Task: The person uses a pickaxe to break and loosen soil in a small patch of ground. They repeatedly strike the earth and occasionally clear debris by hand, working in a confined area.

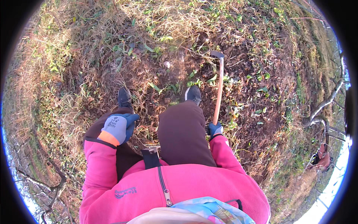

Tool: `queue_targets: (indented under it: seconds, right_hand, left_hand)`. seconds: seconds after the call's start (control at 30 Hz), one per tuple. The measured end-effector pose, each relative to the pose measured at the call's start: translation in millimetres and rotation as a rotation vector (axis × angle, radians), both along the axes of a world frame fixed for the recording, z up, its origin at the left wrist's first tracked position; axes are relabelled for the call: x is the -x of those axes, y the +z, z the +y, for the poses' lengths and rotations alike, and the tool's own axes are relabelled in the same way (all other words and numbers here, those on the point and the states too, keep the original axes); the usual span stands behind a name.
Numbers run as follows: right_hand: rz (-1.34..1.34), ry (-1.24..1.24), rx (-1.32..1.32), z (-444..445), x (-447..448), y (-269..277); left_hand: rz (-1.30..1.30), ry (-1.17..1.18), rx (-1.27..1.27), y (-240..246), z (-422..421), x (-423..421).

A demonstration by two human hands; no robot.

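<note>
My right hand (214, 129), in a blue and grey coated glove, is closed around the lower end of the wooden handle (219, 92) of a long-handled sickle. Its dark curved blade (217, 54) lies at the far end of the handle, over dry stems and soil ahead of my right shoe (193, 94). My left hand (117, 127), in a matching glove with an orange cuff, rests over my left thigh near the knee. Its fingers are bent and partly hidden, and no object shows in them. My left shoe (124, 97) stands on the ground beyond that hand.
Dry grass (92, 30) and green weeds cover the sloping ground ahead and to the left. Darker soil with leaf litter (260, 92) lies to the right. Bare tree branches (328, 98) stand at the right rim, others at lower left. Another person (323, 159) is at the far right.
</note>
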State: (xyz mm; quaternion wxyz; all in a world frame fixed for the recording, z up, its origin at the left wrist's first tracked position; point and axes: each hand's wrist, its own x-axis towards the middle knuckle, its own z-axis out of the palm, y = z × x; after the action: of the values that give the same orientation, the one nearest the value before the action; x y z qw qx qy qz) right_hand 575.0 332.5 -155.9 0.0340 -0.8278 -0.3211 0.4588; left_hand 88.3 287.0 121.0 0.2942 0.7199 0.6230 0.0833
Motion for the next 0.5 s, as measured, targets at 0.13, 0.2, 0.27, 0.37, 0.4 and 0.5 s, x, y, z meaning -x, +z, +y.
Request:
queue_targets:
  seconds: [0.13, 0.2, 0.27, 0.37, 0.4, 0.5]
  right_hand:
    - [-0.049, -0.122, -0.262, 55.1, 1.2, 4.0]
    - [0.044, -0.246, -0.334, 99.4, -0.2, 0.8]
    - [-0.123, -0.255, -0.301, 148.8, 5.7, -20.5]
    - [-0.162, -0.218, -0.194, 187.4, 6.5, -69.9]
    - [-0.214, -0.209, -0.171, 185.7, 10.5, -88.8]
    - [-0.441, 0.260, -0.035, 132.2, 28.3, -122.4]
  left_hand:
    - [0.014, -0.003, 0.094, -4.5, -2.8, 1.2]
    - [0.026, 0.008, 0.159, -4.4, -1.8, 1.7]
    - [0.045, 0.046, 0.225, -4.0, -0.4, 2.0]
    - [0.014, 0.058, 0.143, -4.0, -1.0, 2.1]
    - [0.048, 0.044, 0.140, -4.4, -1.9, 2.1]
    - [0.060, 0.034, 0.117, -5.9, -4.1, 2.5]
